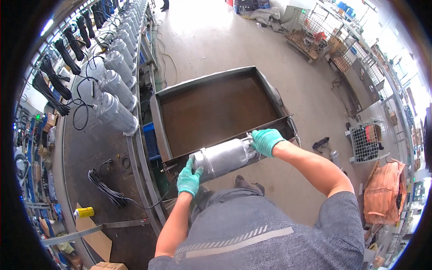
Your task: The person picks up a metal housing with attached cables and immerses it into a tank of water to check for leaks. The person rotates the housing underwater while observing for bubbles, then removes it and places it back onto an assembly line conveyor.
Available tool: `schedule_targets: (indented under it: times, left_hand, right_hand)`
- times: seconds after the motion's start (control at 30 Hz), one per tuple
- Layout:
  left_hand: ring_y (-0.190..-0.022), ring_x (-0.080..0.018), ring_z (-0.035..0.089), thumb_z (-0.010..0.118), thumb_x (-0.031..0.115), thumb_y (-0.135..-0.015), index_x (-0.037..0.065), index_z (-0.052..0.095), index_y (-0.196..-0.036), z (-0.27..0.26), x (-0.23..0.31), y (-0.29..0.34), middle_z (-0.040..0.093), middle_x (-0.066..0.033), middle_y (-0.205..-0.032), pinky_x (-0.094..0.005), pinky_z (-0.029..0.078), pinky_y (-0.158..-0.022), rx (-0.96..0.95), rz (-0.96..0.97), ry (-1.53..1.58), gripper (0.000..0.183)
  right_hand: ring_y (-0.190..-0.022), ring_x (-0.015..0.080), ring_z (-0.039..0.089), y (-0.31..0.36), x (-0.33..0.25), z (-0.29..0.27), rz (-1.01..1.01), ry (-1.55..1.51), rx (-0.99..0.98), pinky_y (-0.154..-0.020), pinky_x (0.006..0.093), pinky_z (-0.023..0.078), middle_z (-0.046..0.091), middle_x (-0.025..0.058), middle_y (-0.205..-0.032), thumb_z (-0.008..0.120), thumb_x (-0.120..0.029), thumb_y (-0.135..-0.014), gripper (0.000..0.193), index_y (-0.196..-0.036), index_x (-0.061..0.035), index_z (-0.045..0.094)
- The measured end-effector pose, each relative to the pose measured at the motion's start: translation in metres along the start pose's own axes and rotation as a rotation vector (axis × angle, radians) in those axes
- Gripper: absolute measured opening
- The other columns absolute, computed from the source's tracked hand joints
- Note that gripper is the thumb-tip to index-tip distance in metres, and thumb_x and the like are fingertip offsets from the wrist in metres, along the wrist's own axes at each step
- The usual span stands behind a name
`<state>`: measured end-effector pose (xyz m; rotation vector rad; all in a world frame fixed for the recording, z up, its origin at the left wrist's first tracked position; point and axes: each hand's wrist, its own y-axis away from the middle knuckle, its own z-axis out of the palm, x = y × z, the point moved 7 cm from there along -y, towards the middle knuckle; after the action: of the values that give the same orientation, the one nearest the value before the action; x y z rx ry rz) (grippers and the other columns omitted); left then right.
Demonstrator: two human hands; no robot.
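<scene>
- Cylinder of silver-grey metal (223,156), ringed by a raised band toward its left end, lies sideways along the near edge of a rectangular dark metal tank (161,128) with a brown interior; whether it rests on the tank's edge or is only held there, I cannot tell.
- Left hand (188,182), in a green knitted glove, is at the cylinder's left end by the tank's near left corner, its thumb and fingers pinching that end.
- Right hand (267,141), gloved likewise, is near the tank's near right corner, fingers bent around the narrower fitting at the cylinder's other end.
- To the left of the tank runs a long, dark-topped bench (78,157); a row of similar silver-grey metal housings (114,113) stands on it, stretching well beyond the tank.
- Bundles of black cable (51,92) hang on the far side of that row from the tank.
- Nearer than the tank, on the left, the bench carries a loose black cable coil (108,189), a small yellow can (84,212) and a flat brown cardboard piece (96,238).
- Well right of the tank, a pale wire crate (366,141) and a crumpled orange bag (382,193) are on the grey floor (211,40).
</scene>
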<state>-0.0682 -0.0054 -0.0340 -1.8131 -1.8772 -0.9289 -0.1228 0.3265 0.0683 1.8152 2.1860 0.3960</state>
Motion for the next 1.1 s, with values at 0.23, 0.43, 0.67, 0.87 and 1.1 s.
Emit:
schedule_targets:
  times: [0.23,0.43,0.67,0.87,1.1]
  left_hand:
    - [-0.116,-0.0451,0.066,0.076,0.032,-0.094,0.020,0.050,-0.153,-0.010,0.018,0.007,0.068,-0.0288,-0.126,-0.0479,0.052,-0.098,-0.056,-0.093,0.012,0.066]
    - [-0.114,-0.0443,0.067,0.076,0.033,-0.093,0.021,0.051,-0.153,-0.012,0.014,0.004,0.069,-0.0274,-0.124,-0.0471,0.053,-0.095,-0.019,-0.065,0.016,0.066]
    - [-0.103,-0.0437,0.069,0.075,0.039,-0.093,0.026,0.048,-0.155,-0.004,0.003,0.002,0.072,-0.0249,-0.114,-0.0493,0.054,-0.091,-0.005,-0.056,-0.045,0.069]
    - [-0.104,-0.0426,0.070,0.073,0.038,-0.094,0.028,0.047,-0.155,0.002,-0.001,0.002,0.073,-0.0223,-0.116,-0.0496,0.054,-0.091,-0.009,-0.051,-0.059,0.067]
    - [-0.111,-0.0427,0.068,0.071,0.039,-0.095,0.027,0.048,-0.155,-0.005,0.003,0.006,0.071,-0.0227,-0.123,-0.0483,0.054,-0.094,-0.019,-0.076,-0.041,0.066]
  right_hand:
    - [-0.095,0.0345,0.074,0.013,-0.007,-0.015,0.014,0.052,0.032,-0.081,0.0455,0.059,0.076,0.0176,-0.104,0.055,-0.044,-0.103,0.041,-0.117,-0.0072,0.068]
    - [-0.100,0.0308,0.069,0.013,-0.020,-0.014,-0.257,0.302,0.126,-0.084,0.0420,0.058,0.066,0.0137,-0.116,0.062,-0.015,-0.091,0.022,-0.110,-0.0119,0.072]
    - [-0.105,0.0296,0.070,0.006,-0.029,-0.010,-0.356,0.423,0.048,-0.084,0.0420,0.057,0.071,0.0117,-0.115,0.070,-0.017,-0.087,0.019,-0.103,-0.0091,0.077]
    - [-0.089,0.0392,0.075,-0.020,-0.007,0.024,-0.030,0.069,0.009,-0.076,0.0503,0.060,0.077,0.0190,-0.097,0.058,-0.019,-0.098,0.023,-0.113,-0.0043,0.068]
    - [-0.113,0.0286,0.066,0.018,-0.035,-0.019,-0.622,0.395,0.028,-0.089,0.0418,0.058,0.062,0.0103,-0.130,0.068,-0.012,-0.088,0.031,-0.119,-0.0081,0.070]
